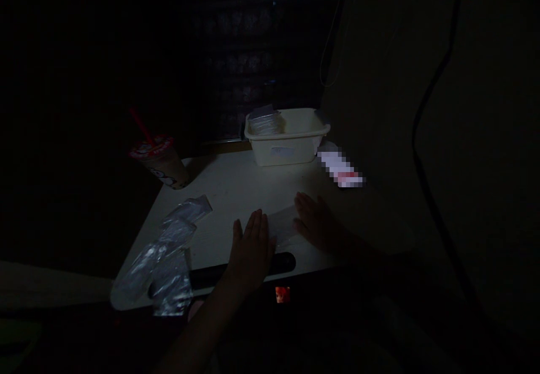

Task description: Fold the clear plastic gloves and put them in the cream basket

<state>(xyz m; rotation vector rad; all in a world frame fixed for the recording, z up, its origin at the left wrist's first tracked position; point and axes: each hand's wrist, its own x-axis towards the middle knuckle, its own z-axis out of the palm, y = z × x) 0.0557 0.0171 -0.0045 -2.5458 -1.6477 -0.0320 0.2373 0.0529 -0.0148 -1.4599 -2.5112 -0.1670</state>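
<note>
The scene is very dark. My left hand (pixel 251 247) lies flat on the white table (pixel 228 185), fingers stretched forward and together, touching the left edge of a clear plastic bag (pixel 283 223). My right hand (pixel 317 222) rests flat on the right part of the same bag, fingers spread. A dark long bar-shaped object (pixel 219 275) lies along the table's near edge, partly under my left wrist.
A pile of clear plastic bags (pixel 169 256) lies at the table's left front. A cream plastic tub (pixel 287 138) holding more bags stands at the back. A patterned cup with a red straw (pixel 162 163) stands at the back left. A blurred-out flat item (pixel 341 170) lies right of the tub.
</note>
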